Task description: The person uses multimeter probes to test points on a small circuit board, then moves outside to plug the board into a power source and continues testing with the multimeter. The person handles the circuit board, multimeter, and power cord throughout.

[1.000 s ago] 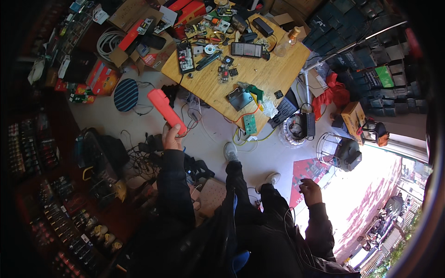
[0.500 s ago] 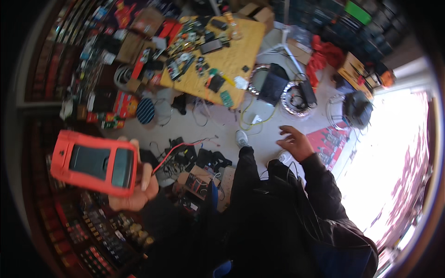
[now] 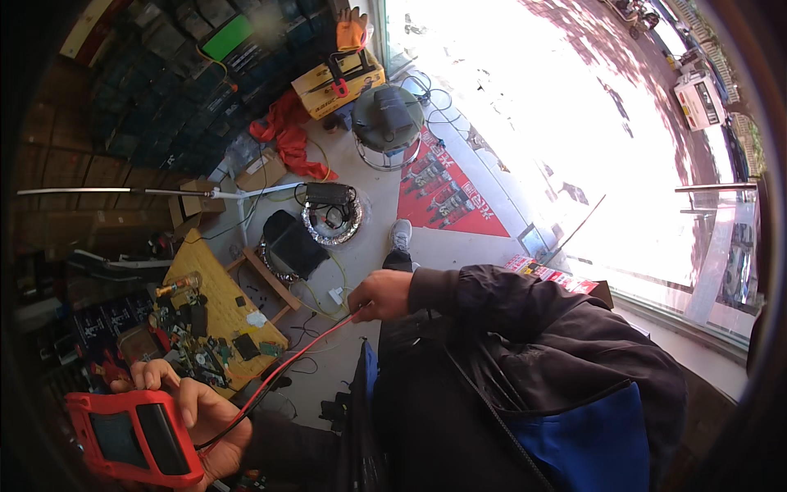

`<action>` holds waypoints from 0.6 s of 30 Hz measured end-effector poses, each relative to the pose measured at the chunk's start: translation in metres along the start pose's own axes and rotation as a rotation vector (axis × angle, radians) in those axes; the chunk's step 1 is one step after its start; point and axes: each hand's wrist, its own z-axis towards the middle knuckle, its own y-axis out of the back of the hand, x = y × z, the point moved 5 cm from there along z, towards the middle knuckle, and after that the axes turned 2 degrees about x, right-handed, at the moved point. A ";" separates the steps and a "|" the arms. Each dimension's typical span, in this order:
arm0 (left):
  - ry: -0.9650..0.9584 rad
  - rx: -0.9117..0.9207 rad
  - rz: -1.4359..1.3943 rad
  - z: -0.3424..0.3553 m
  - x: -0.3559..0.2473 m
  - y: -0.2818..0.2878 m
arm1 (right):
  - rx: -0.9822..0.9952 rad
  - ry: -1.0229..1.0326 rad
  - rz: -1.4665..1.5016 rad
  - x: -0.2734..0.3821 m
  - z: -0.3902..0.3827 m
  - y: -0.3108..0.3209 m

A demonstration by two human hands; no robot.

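At the lower left of the frame the left hand [image 3: 193, 414] has its grip clamped on a red handheld meter [image 3: 131, 436] with a dark screen, the fingers wrapped over its top edge and the thumb side against its right flank. A red test lead [image 3: 283, 362], paired with a thin black wire, runs from beside that hand diagonally up toward the centre of the frame, where the right hand [image 3: 381, 293] has its grip pinched together on the lead's upper end; the hand comes out of a black jacket sleeve [image 3: 500, 299] that crosses the middle of the picture. Left of centre, just above the left hand, stands a wooden work surface [image 3: 215, 299] strewn with small electronic parts, circuit boards and a cylindrical cell near its upper corner. On the floor right of it lies a black case [image 3: 295, 246], and just above that a coil of cable in a shiny ring [image 3: 332, 220]. A grey shoe [image 3: 400, 234] shows on the concrete floor above the right hand. Toward the top centre sit a grey round-bodied machine [image 3: 387, 115], a yellow cardboard box [image 3: 340, 78] with an orange glove [image 3: 351, 31] over it, and a red cloth [image 3: 287, 135] to the left. A red printed mat [image 3: 447, 193] lies at the bright doorway.
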 end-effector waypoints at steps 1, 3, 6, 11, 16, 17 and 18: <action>-0.022 -0.045 0.007 0.012 0.012 0.005 | -0.065 -0.056 -0.057 -0.018 -0.019 0.033; -0.023 -0.183 -0.042 0.038 0.041 0.016 | -0.184 -0.171 -0.061 -0.043 -0.062 0.090; -0.010 -0.168 -0.221 0.075 0.094 0.014 | -0.390 -0.316 -0.181 -0.060 -0.134 0.151; 0.089 0.045 -0.372 0.146 0.183 -0.033 | -0.920 -0.449 -0.201 -0.076 -0.247 0.213; 0.262 0.203 -0.336 0.195 0.300 -0.098 | -1.478 -0.561 -0.441 -0.118 -0.368 0.254; 0.287 0.205 -0.352 0.199 0.326 -0.110 | -1.562 -0.585 -0.440 -0.133 -0.396 0.259; 0.311 0.181 -0.318 0.203 0.350 -0.120 | -1.610 -0.644 -0.456 -0.151 -0.424 0.265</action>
